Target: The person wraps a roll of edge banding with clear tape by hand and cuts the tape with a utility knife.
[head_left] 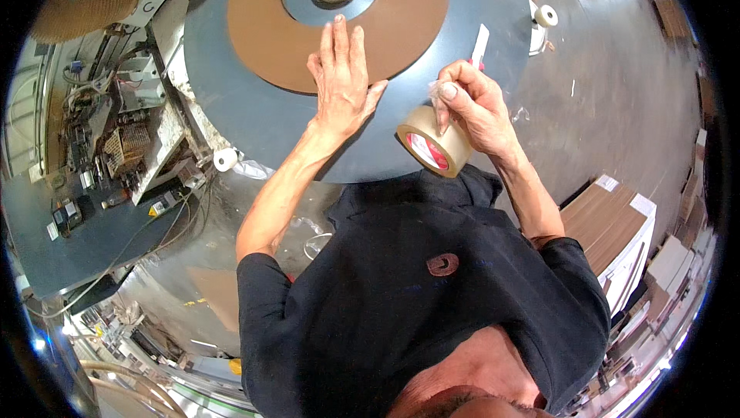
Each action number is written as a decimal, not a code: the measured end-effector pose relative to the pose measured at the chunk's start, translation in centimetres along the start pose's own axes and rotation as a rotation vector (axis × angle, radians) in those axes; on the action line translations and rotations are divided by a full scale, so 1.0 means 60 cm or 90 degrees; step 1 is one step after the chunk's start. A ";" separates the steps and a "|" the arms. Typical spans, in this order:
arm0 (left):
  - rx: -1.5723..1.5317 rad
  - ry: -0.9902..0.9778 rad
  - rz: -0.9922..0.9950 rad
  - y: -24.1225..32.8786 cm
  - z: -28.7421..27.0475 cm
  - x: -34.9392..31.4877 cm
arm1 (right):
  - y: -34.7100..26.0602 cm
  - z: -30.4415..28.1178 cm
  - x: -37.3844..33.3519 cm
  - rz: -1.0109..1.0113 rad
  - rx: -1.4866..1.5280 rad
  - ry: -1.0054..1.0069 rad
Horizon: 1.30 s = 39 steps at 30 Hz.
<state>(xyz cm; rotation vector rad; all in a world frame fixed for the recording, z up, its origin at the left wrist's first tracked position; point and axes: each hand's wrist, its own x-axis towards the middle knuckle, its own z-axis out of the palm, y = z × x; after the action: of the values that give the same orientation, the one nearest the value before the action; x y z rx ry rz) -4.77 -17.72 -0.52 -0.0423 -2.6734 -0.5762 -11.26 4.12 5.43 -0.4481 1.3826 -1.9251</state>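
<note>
Left hand (339,88) open, fingers nearly straight over brown coil (266,44), upper centre, gripping nothing; right hand (476,113) pinched shut on clear loose end of tape roll (449,143), right of centre; advisable: light palm, end untwisted; right hand's lower fingers hidden; coil's top cut off.

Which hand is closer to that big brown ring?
Left. The left hand lies over the near side of the brown ring; the right hand is apart from it, lower right, at the tape roll.
</note>
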 end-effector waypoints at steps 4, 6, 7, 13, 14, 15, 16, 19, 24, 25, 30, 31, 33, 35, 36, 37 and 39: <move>0.060 -0.060 -0.053 -0.022 -0.003 0.012 | -0.013 0.021 0.054 0.079 -0.035 0.023; -0.003 -0.133 -0.082 -0.034 0.000 0.019 | -0.013 0.020 0.090 0.144 -0.122 -0.008; 0.003 -0.104 -0.054 -0.037 0.002 0.017 | -0.025 0.027 0.107 0.161 -0.182 -0.020; -0.092 -0.017 -0.066 -0.042 0.005 0.018 | -0.012 0.024 0.234 0.224 -0.191 -0.017; -0.115 -0.003 -0.064 -0.042 0.009 0.018 | -0.011 0.023 0.247 0.227 -0.202 -0.014; -0.116 0.000 -0.072 -0.042 0.011 0.019 | -0.012 0.023 0.259 0.234 -0.226 0.000; -0.117 0.006 -0.075 -0.041 0.011 0.020 | -0.009 0.017 0.270 0.234 -0.232 -0.003; -0.122 -0.014 -0.092 -0.039 0.005 0.021 | 0.000 0.004 0.296 0.287 -0.307 0.017; -0.100 -0.010 -0.063 -0.048 0.004 0.033 | 0.003 0.020 0.329 0.281 -0.417 0.006; -0.093 -0.012 -0.045 -0.050 0.004 0.036 | 0.006 0.025 0.336 0.271 -0.480 0.018; -0.065 -0.039 -0.049 -0.049 -0.005 0.049 | 0.016 0.022 0.356 0.188 -0.684 -0.013; -0.063 -0.057 -0.048 -0.050 -0.006 0.051 | 0.016 0.023 0.355 0.187 -0.685 -0.025; -0.048 -0.072 -0.042 -0.051 -0.006 0.053 | 0.017 0.023 0.355 0.206 -0.688 -0.033; -0.036 -0.086 -0.035 -0.053 -0.003 0.055 | 0.017 0.022 0.356 0.227 -0.693 -0.039; -0.035 -0.094 -0.036 -0.056 -0.002 0.056 | 0.016 0.024 0.358 0.234 -0.698 -0.037; -0.035 -0.103 -0.036 -0.059 0.000 0.058 | 0.015 0.025 0.360 0.243 -0.703 -0.034; -0.042 -0.112 -0.035 -0.059 -0.005 0.061 | 0.011 0.029 0.361 0.219 -0.735 -0.043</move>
<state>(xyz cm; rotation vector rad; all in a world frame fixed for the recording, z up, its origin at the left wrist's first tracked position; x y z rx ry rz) -8.42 -21.28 -0.24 -0.0406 -2.8320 -0.7081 -24.77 -12.72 2.76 -0.7139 2.2479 -0.6777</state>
